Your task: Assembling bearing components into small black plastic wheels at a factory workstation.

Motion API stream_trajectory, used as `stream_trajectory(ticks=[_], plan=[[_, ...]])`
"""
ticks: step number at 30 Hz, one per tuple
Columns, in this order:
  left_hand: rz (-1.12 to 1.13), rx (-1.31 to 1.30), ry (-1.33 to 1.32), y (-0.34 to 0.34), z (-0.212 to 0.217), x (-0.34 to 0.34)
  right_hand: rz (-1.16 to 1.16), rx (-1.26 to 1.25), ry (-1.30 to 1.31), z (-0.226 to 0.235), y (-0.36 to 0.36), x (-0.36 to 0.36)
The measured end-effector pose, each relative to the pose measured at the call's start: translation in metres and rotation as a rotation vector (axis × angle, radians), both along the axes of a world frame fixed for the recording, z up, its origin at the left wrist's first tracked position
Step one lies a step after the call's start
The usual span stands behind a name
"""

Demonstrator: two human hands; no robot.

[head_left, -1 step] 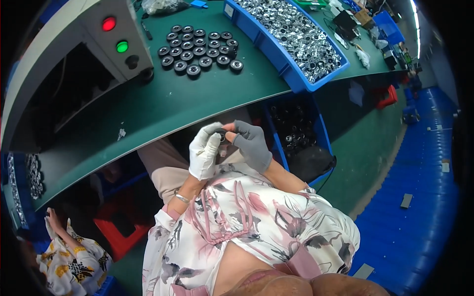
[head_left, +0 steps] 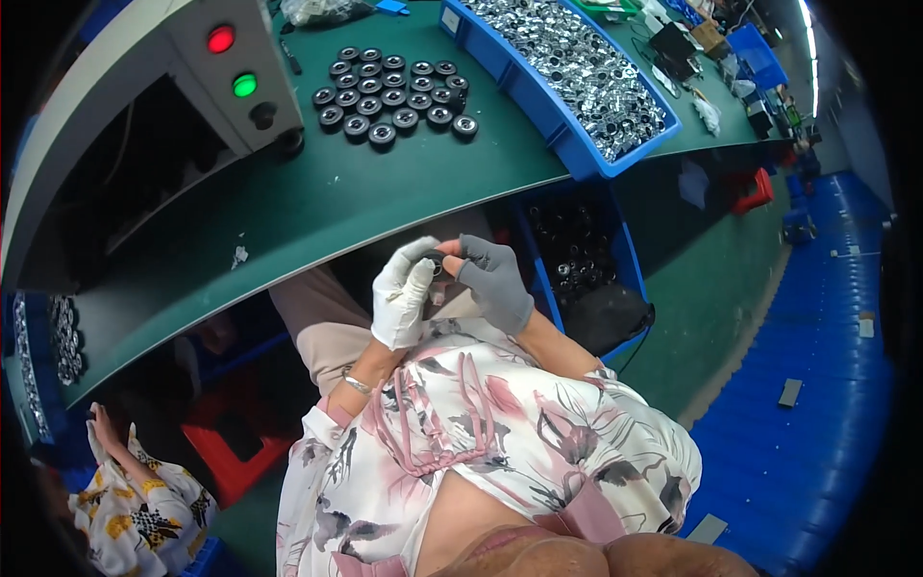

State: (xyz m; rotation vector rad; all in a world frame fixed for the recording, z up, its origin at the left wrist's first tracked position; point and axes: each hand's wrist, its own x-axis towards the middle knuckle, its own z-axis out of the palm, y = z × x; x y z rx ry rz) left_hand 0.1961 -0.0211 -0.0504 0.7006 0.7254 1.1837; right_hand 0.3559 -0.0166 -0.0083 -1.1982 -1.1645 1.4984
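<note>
My left hand [head_left: 402, 296] wears a white glove and my right hand [head_left: 497, 279] a grey one. They meet in front of my lap, just below the green table's front edge [head_left: 317, 216]. Between the fingertips of both hands sits a small black round part [head_left: 438, 260], mostly hidden by the fingers. On the table farther back, several similar black round parts [head_left: 394, 94] stand in neat rows.
A long blue tray [head_left: 540, 113] of shiny metal parts lies at the table's right. A grey control box [head_left: 252, 115] with a red and a green light stands at the left. A blue bin [head_left: 617, 248] with dark parts sits under the table. Another person [head_left: 144, 505] sits at lower left.
</note>
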Motion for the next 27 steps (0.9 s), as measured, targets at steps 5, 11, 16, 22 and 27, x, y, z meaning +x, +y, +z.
stream_trajectory(ticks=[5, 11, 16, 22, 27], plan=[[-0.027, 0.099, 0.082, -0.015, -0.005, -0.004, -0.013, -0.136, 0.05, 0.02, -0.019, -0.006], [-0.115, 0.167, 0.215, -0.015, 0.001, 0.013, -0.086, -0.02, 0.034, 0.008, -0.024, 0.015], [-0.286, 0.113, 0.199, 0.0, -0.022, 0.044, -0.332, -0.028, -0.206, -0.02, -0.021, 0.08], [-0.25, 0.087, 0.396, 0.011, -0.006, 0.038, -0.54, 0.694, -1.045, 0.034, 0.002, 0.121], [-0.187, 0.139, 0.475, 0.022, 0.014, 0.031, -0.236, 0.908, -0.736, 0.049, 0.1, 0.057]])
